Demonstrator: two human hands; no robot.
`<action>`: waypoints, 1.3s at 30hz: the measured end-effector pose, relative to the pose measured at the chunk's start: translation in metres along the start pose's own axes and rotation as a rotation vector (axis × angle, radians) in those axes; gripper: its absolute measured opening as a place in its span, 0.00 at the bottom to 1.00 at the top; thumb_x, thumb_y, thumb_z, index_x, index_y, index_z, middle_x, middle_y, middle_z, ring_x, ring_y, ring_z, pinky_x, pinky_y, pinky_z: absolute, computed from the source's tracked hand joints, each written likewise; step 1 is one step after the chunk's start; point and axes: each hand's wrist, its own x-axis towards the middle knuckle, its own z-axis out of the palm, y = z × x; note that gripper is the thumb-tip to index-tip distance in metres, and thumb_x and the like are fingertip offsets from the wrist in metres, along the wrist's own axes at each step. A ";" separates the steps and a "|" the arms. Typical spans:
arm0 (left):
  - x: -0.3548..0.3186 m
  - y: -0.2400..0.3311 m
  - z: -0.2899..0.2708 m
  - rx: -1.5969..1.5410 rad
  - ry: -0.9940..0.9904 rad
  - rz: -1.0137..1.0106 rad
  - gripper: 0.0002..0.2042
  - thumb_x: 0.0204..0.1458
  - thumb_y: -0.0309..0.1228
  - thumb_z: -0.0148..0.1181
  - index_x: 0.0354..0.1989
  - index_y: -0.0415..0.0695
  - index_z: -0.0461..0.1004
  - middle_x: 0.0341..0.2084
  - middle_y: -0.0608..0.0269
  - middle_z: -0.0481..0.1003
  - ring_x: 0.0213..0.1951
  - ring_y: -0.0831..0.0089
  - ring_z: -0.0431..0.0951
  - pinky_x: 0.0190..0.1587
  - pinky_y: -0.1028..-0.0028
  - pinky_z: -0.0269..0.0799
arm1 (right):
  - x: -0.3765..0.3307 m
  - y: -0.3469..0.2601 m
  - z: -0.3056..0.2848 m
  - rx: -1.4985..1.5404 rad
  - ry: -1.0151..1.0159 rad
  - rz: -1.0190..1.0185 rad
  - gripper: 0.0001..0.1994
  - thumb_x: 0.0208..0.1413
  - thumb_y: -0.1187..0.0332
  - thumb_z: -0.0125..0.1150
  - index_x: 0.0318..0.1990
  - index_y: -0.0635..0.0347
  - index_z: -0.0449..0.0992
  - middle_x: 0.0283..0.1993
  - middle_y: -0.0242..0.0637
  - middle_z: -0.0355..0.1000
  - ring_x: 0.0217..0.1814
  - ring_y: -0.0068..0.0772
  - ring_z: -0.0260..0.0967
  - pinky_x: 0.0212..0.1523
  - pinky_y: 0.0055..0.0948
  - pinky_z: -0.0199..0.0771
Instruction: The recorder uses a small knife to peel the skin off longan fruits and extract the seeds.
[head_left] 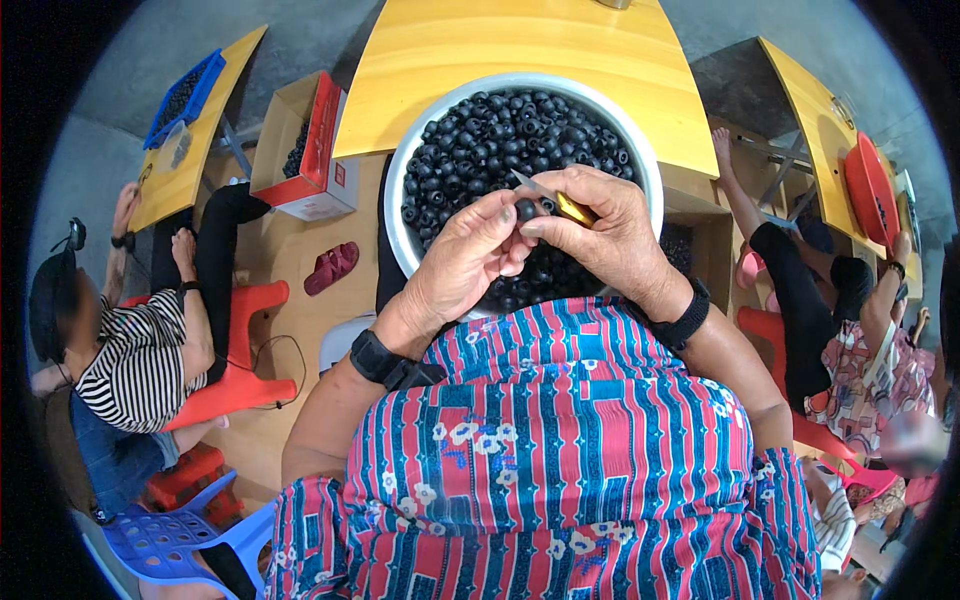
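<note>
In front of me stands a wide metal basin (393,205) heaped with small black rounded pieces (500,135), many with a hole in the end. Above its near side, my left hand (468,245) pinches one black piece (525,209) between thumb and fingertips. My right hand (605,225) is closed around a small knife with a yellow handle (574,209); its pointed blade (528,182) sticks out to the upper left, close to the piece. The two hands meet at the fingertips. A second dark piece may lie beside the right thumb, partly hidden.
The basin's far side overlaps a yellow table (520,40). On the left are an open red-and-white carton (318,150), a dark red slipper (331,268) and a person on a red stool (240,350). Other people sit on the right, near a red basin (870,190).
</note>
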 end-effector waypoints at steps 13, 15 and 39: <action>0.000 -0.004 0.000 0.064 0.041 0.083 0.13 0.63 0.42 0.49 0.46 0.45 0.67 0.30 0.72 0.67 0.30 0.86 0.64 0.31 0.83 0.61 | -0.007 -0.002 -0.003 -0.072 0.040 -0.047 0.10 0.51 0.68 0.65 0.38 0.62 0.77 0.32 0.43 0.73 0.34 0.38 0.72 0.36 0.31 0.71; 0.000 -0.004 -0.001 0.068 0.012 0.103 0.13 0.63 0.41 0.50 0.46 0.45 0.67 0.31 0.73 0.67 0.30 0.86 0.63 0.31 0.82 0.58 | -0.009 0.004 -0.006 -0.102 0.006 -0.048 0.09 0.55 0.65 0.59 0.36 0.62 0.75 0.30 0.45 0.71 0.34 0.43 0.72 0.35 0.34 0.70; -0.006 -0.005 0.002 0.301 0.012 0.195 0.13 0.65 0.42 0.47 0.42 0.43 0.66 0.27 0.71 0.66 0.27 0.87 0.65 0.30 0.85 0.63 | -0.017 -0.003 -0.002 -0.425 -0.055 -0.253 0.10 0.50 0.62 0.65 0.33 0.57 0.75 0.26 0.37 0.66 0.27 0.42 0.70 0.26 0.36 0.70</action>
